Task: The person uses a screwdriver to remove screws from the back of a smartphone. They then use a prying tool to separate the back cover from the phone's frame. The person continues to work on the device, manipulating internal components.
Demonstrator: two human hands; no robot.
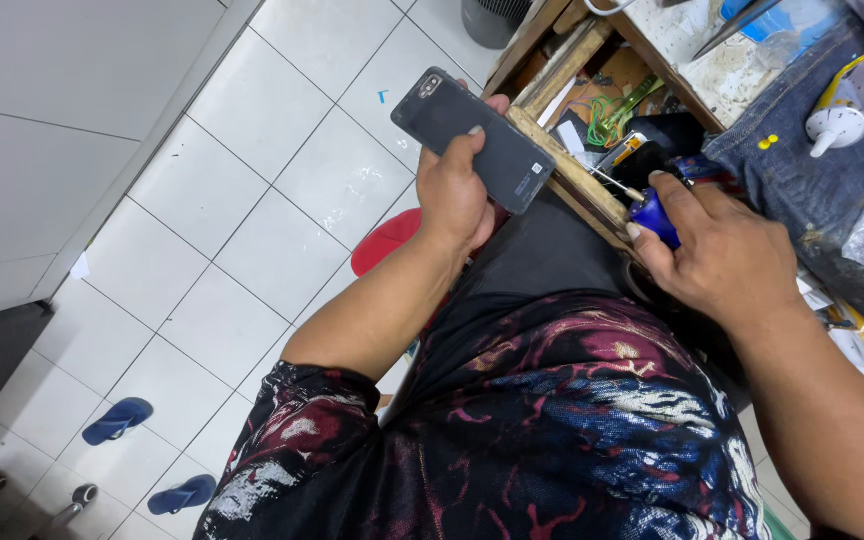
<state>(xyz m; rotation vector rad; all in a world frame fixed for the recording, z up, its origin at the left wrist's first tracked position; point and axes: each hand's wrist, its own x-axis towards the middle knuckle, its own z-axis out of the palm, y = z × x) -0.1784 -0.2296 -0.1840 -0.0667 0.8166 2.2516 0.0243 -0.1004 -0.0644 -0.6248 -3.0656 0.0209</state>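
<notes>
- Lower left of frame: blue sandals (118,420) on the white tiled floor (252,230) — well clear of the work.
- Upper centre: left hand (455,190) holds a dark phone (472,138) back side up, tilted, fingers wrapped around its lower half, thumb on the rear panel. The phone hangs over the floor, beside the wooden drawer (562,170), not resting on anything.
- Judgement: the person would do better to brace the phone on a surface before driving any screw — a one-hand grip lets it twist.
- Centre right: right hand (727,255) is closed on a blue-handled screwdriver (652,212), tip pointing into the drawer's clutter.
- Judgement: keep the shaft square to the screw, light pressure.
- Upper right: denim cloth (812,170) covers the bench.
</notes>
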